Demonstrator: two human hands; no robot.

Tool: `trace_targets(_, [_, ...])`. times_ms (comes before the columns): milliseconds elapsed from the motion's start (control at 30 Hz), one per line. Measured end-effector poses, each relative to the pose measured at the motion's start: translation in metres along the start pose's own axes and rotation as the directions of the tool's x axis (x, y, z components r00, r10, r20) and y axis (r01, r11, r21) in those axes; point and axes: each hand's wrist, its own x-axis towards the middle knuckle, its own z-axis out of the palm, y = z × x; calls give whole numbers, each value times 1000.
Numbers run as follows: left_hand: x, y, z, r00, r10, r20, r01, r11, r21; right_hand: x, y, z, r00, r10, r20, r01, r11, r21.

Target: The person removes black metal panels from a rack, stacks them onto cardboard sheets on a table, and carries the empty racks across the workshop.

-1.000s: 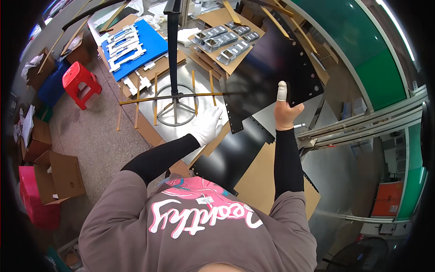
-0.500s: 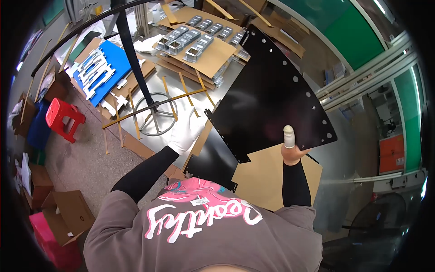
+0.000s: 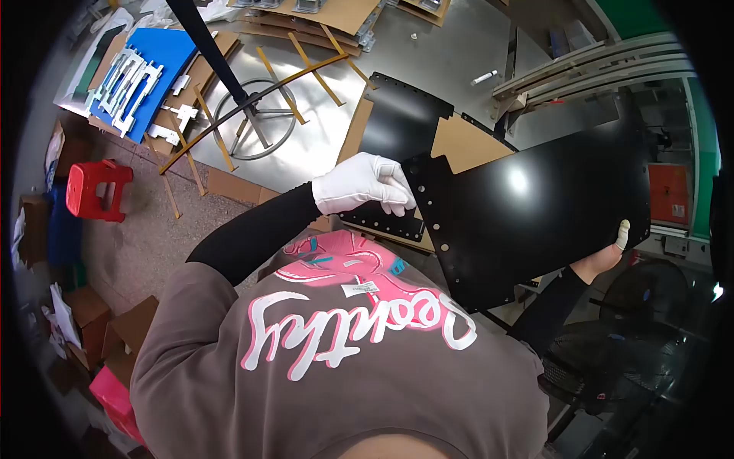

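A large black sheet panel point(image 3: 527, 206) with holes along its edge is held up on the right, tilted and catching a bright reflection. My right hand point(image 3: 604, 260), with a pale cover on the thumb, grips its lower right edge. At the panel's left edge is my left hand point(image 3: 361, 185) in a white glove, its fingers bent and drawn together. Whether something thin is pinched in them, I cannot make out. Beneath lies another black panel point(image 3: 397, 126) on brown cardboard point(image 3: 465, 145).
Left of the hands, a metal stand point(image 3: 248, 103) with yellowish bars rests on the shiny table point(image 3: 317, 141). White parts lie on a blue board point(image 3: 164, 50). A red stool point(image 3: 99, 190) stands on the floor. Black fans point(image 3: 642, 294) are at the right, below an aluminium rail point(image 3: 596, 65).
The held panel has swung right and lower, its perforated edge now facing left. My right hand moved right with it. My left hand came from the table to the panel's left edge, fingers closing.
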Motion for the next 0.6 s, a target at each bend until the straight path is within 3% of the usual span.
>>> trace_targets(67, [-8,1,5,999,20,-50,-25,994,-105,-9,6,-2,994,37,-100,-39,999,-14])
trace_targets(300, [-21,-5,0,1000,-2,-8,1,993,-117,-39,36,-20,911,25,-412,-91,986,-141])
trace_targets(367, [-23,-6,2,999,-29,22,31,993,-116,-39,43,-35,930,103,-353,-140,987,-81])
trace_targets(433, [-18,-4,5,985,-143,-97,124,975,-184,-32,52,-50,927,144,-345,-159,987,-15])
trace_targets(500, [-4,-19,10,967,-85,-240,24,969,-248,-19,61,-66,929,147,-339,-138,989,51])
trace_targets(600, [10,-28,11,961,-83,-264,20,972,-233,-5,71,-62,931,96,-352,-85,995,45])
